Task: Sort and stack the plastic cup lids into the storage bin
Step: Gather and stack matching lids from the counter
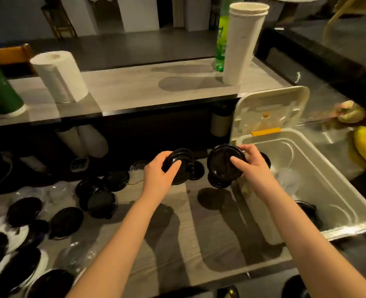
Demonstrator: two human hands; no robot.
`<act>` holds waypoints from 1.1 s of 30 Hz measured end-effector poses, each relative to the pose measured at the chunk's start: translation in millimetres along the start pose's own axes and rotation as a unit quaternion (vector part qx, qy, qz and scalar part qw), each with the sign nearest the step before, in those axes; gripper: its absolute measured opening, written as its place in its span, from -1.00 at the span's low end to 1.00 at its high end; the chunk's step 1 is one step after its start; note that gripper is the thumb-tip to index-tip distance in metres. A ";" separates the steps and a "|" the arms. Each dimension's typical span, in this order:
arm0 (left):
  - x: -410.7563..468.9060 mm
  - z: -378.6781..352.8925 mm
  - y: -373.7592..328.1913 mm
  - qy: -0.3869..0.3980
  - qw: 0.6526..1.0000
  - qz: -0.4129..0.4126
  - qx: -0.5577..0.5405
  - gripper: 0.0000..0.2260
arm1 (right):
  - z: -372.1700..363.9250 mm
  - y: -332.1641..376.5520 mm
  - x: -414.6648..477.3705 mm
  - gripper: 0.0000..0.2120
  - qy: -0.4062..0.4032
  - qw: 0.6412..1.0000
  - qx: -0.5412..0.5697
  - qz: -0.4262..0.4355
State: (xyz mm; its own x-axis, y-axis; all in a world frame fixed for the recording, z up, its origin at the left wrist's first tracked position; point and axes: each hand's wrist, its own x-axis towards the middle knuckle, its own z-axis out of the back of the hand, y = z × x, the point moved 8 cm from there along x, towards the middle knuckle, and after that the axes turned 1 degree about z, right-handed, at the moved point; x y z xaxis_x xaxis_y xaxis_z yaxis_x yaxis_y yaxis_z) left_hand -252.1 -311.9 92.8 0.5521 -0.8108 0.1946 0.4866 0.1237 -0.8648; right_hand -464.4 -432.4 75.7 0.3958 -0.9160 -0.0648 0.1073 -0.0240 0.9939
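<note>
Grey wood-grain counter (177,222) w/ white plastic storage bin (347,229) at R, its hinged cover (272,108) standing open at the back. Tall paper cup stack (244,44) and paper towel roll (59,76) on the raised shelf behind. Loose black lids (101,201) scattered over counter's L side, some clear ones mixed in. Inside bin: clear lids (287,179) and a few black ones. Left hand (156,171) grips small black lid stack (178,168), fingers curled under, thumb on top, above counter. Right hand (255,166) clamps second black lid stack (221,162), thumb on top face, fingers round far edge, at bin's L rim.
</note>
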 end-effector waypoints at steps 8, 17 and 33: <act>16.2 -81.3 -45.9 0.001 0.999 -0.018 0.037 -0.92 | 134.2 -13.3 50.8 -0.75 -0.119 0.993 -0.023 -0.008; 15.2 -123.2 -50.3 -0.033 0.998 0.017 0.056 -0.84 | 136.9 -67.7 120.5 -0.67 -0.025 0.973 -0.212 -0.084; 5.2 -137.0 -67.0 -0.063 0.995 0.072 -0.019 -0.85 | 112.5 -5.3 78.3 -0.67 0.055 0.987 -0.117 0.093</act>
State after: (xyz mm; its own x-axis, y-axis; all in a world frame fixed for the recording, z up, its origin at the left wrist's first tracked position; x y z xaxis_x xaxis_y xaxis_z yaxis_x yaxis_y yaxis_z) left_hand -374.6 -402.8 88.4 0.6962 -0.7076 0.1211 0.3708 0.2099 -0.9047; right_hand -536.6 -549.1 75.4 0.5240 -0.8464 0.0951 0.2256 0.2456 0.9428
